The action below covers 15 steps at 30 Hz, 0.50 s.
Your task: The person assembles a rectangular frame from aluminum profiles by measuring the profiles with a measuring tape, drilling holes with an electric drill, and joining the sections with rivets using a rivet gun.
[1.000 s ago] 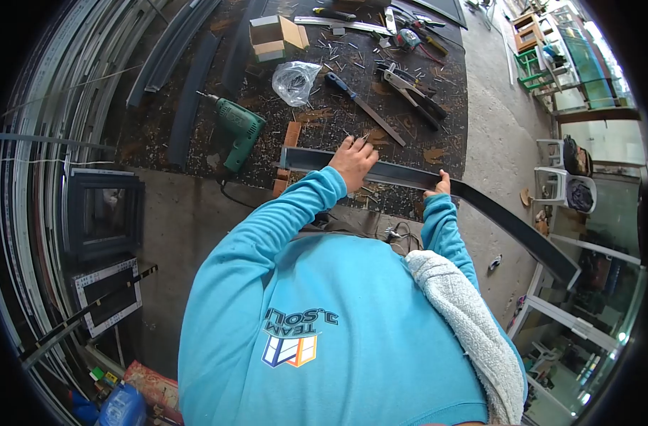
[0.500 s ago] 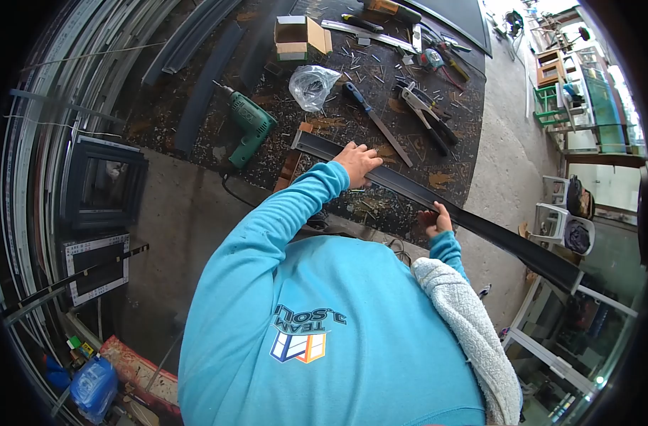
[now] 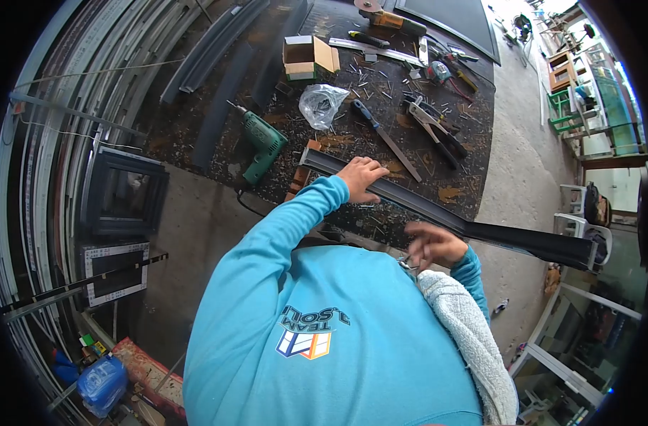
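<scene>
A long dark metal profile lies slantwise along the near side of the dark worktable, its right end reaching past the table edge. My left hand rests on the profile near its left end, fingers over the top and round it. My right hand is just below the profile, apart from it, blurred, with fingers spread and nothing seen in them. An orange-brown block sits under the profile's left end. A green drill lies left of my left hand. Beyond the profile lies a file with a blue handle.
Pliers, a plastic bag, an open small box, an angle grinder and scattered screws lie on the table. More dark profiles are at the back left. White chairs stand at the right.
My right hand has come off the profile and moved down toward my body, its fingers now spread. My left hand stays on the profile. The profile's right end has swung up slightly; the view has shifted.
</scene>
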Tool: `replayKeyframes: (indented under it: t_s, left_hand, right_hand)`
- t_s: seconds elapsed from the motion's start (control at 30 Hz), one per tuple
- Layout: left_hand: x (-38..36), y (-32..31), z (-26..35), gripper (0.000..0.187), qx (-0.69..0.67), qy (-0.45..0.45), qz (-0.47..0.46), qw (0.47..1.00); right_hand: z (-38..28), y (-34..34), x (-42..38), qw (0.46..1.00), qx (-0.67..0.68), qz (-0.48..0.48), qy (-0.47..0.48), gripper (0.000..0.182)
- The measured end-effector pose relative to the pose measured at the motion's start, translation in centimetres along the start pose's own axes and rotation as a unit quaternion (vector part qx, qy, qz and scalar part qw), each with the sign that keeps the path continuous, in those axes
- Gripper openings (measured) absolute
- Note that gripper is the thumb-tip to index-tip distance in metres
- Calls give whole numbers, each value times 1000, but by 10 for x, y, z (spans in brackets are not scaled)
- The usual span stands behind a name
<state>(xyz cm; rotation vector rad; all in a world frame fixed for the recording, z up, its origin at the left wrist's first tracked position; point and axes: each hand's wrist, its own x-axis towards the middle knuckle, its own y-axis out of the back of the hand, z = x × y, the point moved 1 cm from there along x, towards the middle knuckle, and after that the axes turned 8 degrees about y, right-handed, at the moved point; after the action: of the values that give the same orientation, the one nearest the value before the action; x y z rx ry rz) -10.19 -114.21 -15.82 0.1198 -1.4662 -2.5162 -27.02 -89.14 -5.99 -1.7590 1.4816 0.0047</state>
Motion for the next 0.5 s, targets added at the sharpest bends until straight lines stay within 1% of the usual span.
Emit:
replayKeyframes:
  t_s: [0.03,0.07,0.1,0.13,0.17,0.2,0.23,0.27,0.3,0.33,0.37,0.4,0.47,0.5]
  left_hand:
    - [-8,14,5,59,-62,-8,70,996]
    - [-16,30,2,56,-90,13,118,989]
    - [-30,45,-2,53,-120,33,163,979]
    - [-46,60,-10,50,-150,52,204,966]
    - [-62,79,-25,44,-154,117,269,943]
    - [-81,98,-46,37,-158,181,332,912]
    - [-101,114,-74,35,-76,267,378,883]
    - [-122,118,-119,38,-22,337,429,838]
    - [-147,120,-164,48,73,389,425,814]
    - [-171,117,-207,60,137,442,408,787]
    - [-188,116,-239,72,166,528,330,764]
    - [-196,125,-248,78,164,577,243,762]
    - [-201,136,-257,80,134,620,126,762]
    - [-200,137,-267,78,118,631,116,758]
  right_hand:
    - [-2,-8,12,981,28,159,105,57]
    - [14,12,27,932,79,271,227,46]
    - [16,16,36,872,164,345,304,39]
    - [19,17,44,792,247,416,373,32]
    - [23,25,49,741,322,431,403,24]
    - [19,15,54,726,340,435,410,24]
    - [12,-5,58,711,358,440,417,25]
    - [4,-24,64,695,373,444,425,26]
    - [2,-38,72,712,333,454,419,30]
    - [3,-49,79,768,282,412,400,30]
    - [5,-60,85,819,227,368,378,29]
    - [7,-71,92,862,170,322,352,28]
    - [8,-92,108,939,108,217,244,28]
    - [7,-105,115,955,59,221,190,28]
